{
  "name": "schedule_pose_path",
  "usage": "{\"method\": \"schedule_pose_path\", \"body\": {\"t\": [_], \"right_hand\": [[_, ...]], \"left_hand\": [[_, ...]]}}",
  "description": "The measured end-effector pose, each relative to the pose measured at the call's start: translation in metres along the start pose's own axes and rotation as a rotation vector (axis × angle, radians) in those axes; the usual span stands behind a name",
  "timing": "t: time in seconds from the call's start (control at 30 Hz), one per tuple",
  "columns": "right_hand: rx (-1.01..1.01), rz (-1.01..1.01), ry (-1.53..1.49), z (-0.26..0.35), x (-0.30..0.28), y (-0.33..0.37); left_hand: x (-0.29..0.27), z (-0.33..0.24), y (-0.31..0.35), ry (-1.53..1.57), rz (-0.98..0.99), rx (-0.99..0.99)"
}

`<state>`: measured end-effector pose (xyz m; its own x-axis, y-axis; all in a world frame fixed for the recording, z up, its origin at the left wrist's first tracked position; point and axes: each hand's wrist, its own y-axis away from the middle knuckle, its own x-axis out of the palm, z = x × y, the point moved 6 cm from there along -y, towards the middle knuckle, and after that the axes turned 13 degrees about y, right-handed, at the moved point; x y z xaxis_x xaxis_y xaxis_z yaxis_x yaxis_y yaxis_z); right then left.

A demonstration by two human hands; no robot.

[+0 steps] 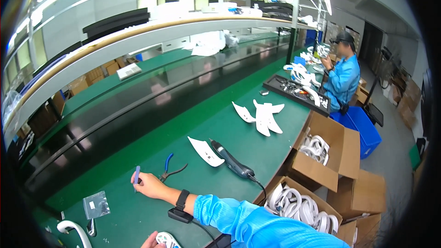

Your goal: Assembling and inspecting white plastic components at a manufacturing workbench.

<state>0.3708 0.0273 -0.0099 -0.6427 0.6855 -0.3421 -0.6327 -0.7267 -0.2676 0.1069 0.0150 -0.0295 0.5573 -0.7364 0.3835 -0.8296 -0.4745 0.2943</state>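
My right hand [150,185] is stretched over the green bench, its fingers closed round a slim lavender-handled tool [137,174]. Its tip and exact kind are unclear. At the bottom edge, my left hand [150,241] shows only in part, holding a white rounded plastic part [167,239]. Beside my right hand lie pliers [171,169] with blue and dark handles, jaws hard to make out. Further right a black corded power screwdriver [232,160] rests next to a curved white panel [205,151]. A clear plastic bag [96,205] lies to the left.
More white curved panels [264,117] lie further along the bench. A black parts tray [294,93] stands near a co-worker in blue [343,80]. Cardboard boxes [344,151] with white parts line the right side. A white curved piece [76,229] is at lower left.
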Motion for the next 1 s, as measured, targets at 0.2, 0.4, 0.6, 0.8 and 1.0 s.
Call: {"method": "schedule_pose_path", "body": {"t": [0.2, 0.4, 0.6, 0.8, 1.0], "right_hand": [[0.003, 0.019, -0.01, -0.008, 0.004, -0.006], [0.014, 0.015, 0.045, -0.009, 0.013, -0.01], [0.111, 0.047, -0.15, -0.019, 0.005, -0.013], [0.143, 0.094, -0.077, -0.012, 0.015, -0.01], [0.125, 0.099, -0.123, -0.012, 0.014, -0.009]], "left_hand": [[0.003, 0.001, -0.002, -0.011, 0.012, 0.113], [0.007, -0.016, 0.001, -0.075, -0.03, 0.116], [0.017, -0.014, -0.004, 0.038, 0.116, 0.078], [0.013, -0.011, 0.004, 0.124, 0.096, 0.067], [0.015, -0.01, 0.001, 0.109, 0.105, 0.122]]}}
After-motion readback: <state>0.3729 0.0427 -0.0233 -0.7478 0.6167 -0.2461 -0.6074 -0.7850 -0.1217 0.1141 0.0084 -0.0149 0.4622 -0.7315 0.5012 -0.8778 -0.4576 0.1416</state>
